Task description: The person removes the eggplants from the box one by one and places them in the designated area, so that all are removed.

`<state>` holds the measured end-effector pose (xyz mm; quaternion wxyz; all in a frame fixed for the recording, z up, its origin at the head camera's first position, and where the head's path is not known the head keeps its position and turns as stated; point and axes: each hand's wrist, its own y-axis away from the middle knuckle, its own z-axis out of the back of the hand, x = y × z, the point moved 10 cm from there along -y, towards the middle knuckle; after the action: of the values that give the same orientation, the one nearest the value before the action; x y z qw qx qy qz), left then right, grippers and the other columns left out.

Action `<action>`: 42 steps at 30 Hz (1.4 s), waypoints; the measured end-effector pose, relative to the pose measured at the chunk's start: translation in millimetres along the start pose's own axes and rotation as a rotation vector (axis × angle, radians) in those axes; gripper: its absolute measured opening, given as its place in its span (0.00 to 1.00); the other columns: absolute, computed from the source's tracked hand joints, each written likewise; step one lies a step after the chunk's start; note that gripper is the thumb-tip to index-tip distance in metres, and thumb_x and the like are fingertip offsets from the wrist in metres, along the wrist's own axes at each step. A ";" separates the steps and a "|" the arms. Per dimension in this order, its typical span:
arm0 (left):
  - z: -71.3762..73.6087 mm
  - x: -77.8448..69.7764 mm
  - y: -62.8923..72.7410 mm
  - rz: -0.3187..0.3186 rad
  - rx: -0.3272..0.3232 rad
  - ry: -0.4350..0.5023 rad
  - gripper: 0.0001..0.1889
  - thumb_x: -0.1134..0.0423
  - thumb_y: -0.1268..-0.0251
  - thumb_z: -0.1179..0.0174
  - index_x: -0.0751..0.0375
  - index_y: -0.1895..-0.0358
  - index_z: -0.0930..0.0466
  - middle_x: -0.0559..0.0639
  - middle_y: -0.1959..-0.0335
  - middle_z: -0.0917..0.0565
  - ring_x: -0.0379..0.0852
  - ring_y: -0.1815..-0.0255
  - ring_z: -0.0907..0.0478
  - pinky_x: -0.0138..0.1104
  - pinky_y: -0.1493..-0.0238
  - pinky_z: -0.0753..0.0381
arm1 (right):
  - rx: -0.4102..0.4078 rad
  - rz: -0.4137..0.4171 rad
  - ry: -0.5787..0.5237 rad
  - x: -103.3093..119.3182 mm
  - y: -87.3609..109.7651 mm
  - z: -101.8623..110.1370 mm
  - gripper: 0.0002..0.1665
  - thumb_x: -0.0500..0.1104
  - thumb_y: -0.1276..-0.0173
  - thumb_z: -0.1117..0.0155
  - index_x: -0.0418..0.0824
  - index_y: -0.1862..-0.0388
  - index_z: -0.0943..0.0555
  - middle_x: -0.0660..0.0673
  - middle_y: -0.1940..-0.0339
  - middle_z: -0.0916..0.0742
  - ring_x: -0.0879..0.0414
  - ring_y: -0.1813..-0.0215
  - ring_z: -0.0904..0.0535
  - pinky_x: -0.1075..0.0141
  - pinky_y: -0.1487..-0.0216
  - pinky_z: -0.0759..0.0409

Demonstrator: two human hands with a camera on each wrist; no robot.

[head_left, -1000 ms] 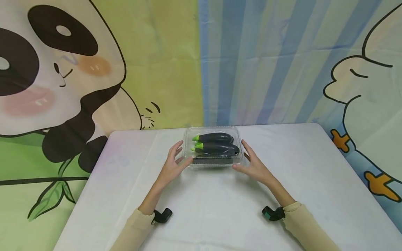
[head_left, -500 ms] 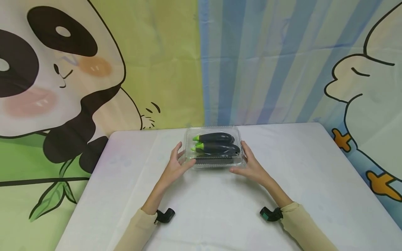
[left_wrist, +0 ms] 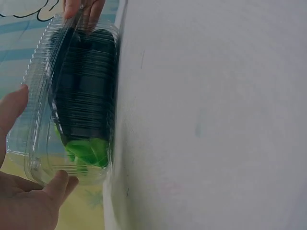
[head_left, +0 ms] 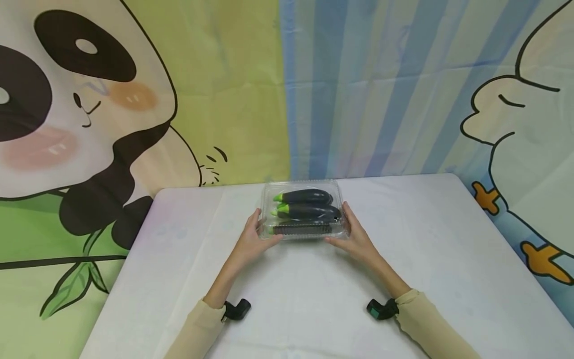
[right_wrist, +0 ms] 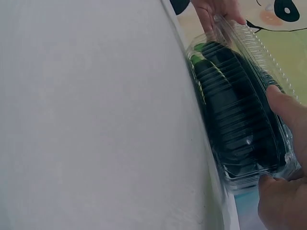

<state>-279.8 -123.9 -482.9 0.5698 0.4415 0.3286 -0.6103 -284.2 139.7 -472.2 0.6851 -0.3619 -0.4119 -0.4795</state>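
Observation:
A clear plastic clamshell box (head_left: 268,192) lies near the far side of the white table, its lid down. Several dark eggplants (head_left: 309,212) with green stem ends show through it. My left hand (head_left: 252,243) holds the box's near left corner, thumb along the front and fingers at the end wall. At the near right corner, my right hand (head_left: 356,240) grips in the same way. The left wrist view has the left thumb (left_wrist: 13,106) by the rim. In the right wrist view, the right thumb (right_wrist: 283,103) presses at the rim. Some fingertips are hidden beneath or behind the box.
A white cloth covers the table (head_left: 305,289), whose far edge runs just behind the box. Behind it hangs a printed curtain (head_left: 233,89) with a panda and another cartoon animal. Each wrist carries a small black camera (head_left: 237,309).
Both hands have closed in on the box's near corners, the thumbs drawing inward along its front. The box has barely shifted.

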 end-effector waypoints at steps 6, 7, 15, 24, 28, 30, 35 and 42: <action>-0.2 -0.3 -0.1 -0.012 -0.016 -0.069 0.62 0.44 0.53 0.26 0.55 0.21 0.61 0.58 0.22 0.51 0.62 0.26 0.39 0.51 0.32 0.30 | -0.021 0.004 0.015 -0.4 1.4 2.2 0.67 0.45 0.43 0.25 0.37 0.21 0.63 0.37 0.19 0.55 0.42 0.19 0.55 0.53 0.23 0.47; 0.0 -0.2 0.2 -0.009 -0.020 -0.078 0.62 0.45 0.53 0.26 0.55 0.21 0.61 0.59 0.22 0.51 0.62 0.26 0.39 0.52 0.32 0.30 | -0.018 0.005 0.015 -0.5 1.3 2.0 0.67 0.45 0.43 0.25 0.36 0.21 0.63 0.37 0.19 0.56 0.42 0.19 0.55 0.53 0.23 0.46; -0.5 1.4 2.6 0.049 -0.028 -0.069 0.62 0.50 0.49 0.27 0.57 0.21 0.66 0.59 0.21 0.49 0.63 0.25 0.42 0.52 0.28 0.35 | 0.002 0.010 0.040 -0.6 -0.5 -0.8 0.68 0.47 0.43 0.25 0.37 0.21 0.64 0.37 0.19 0.57 0.41 0.20 0.52 0.51 0.24 0.43; -3.9 4.1 4.5 0.052 -0.022 -0.060 0.62 0.48 0.48 0.28 0.57 0.21 0.68 0.59 0.22 0.45 0.61 0.25 0.40 0.51 0.28 0.35 | 0.013 -0.018 -0.003 -2.4 0.5 -5.4 0.63 0.43 0.38 0.30 0.35 0.21 0.66 0.36 0.20 0.62 0.40 0.19 0.66 0.40 0.23 0.53; -3.9 3.5 5.7 0.042 -0.026 -0.070 0.60 0.47 0.46 0.30 0.58 0.21 0.67 0.61 0.22 0.45 0.62 0.26 0.39 0.52 0.29 0.33 | 0.025 -0.044 -0.022 -4.0 1.2 -6.2 0.59 0.41 0.34 0.34 0.36 0.21 0.66 0.38 0.20 0.64 0.38 0.19 0.67 0.36 0.25 0.53; -4.1 3.5 5.3 0.040 -0.025 -0.069 0.59 0.47 0.45 0.30 0.59 0.21 0.65 0.62 0.23 0.44 0.63 0.26 0.39 0.53 0.30 0.33 | 0.029 -0.051 -0.025 -4.9 1.7 -5.8 0.58 0.40 0.33 0.35 0.36 0.21 0.66 0.38 0.19 0.64 0.37 0.19 0.66 0.35 0.26 0.53; -3.2 2.6 6.3 0.046 -0.021 -0.063 0.56 0.51 0.43 0.31 0.60 0.21 0.63 0.65 0.25 0.41 0.62 0.27 0.38 0.50 0.30 0.33 | 0.039 -0.017 -0.034 -0.8 3.3 -4.2 0.57 0.39 0.33 0.36 0.35 0.21 0.65 0.38 0.19 0.62 0.39 0.19 0.65 0.43 0.23 0.51; 0.5 -0.3 6.1 0.022 0.003 -0.042 0.54 0.54 0.40 0.34 0.53 0.21 0.66 0.61 0.23 0.42 0.61 0.26 0.38 0.50 0.28 0.35 | 0.053 0.011 -0.069 1.2 2.1 -3.5 0.54 0.40 0.31 0.38 0.34 0.21 0.63 0.38 0.19 0.61 0.42 0.18 0.64 0.48 0.22 0.51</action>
<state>-273.8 -125.0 -481.8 0.5825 0.4331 0.3110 -0.6135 -281.2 136.7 -472.7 0.6825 -0.3624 -0.4457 -0.4518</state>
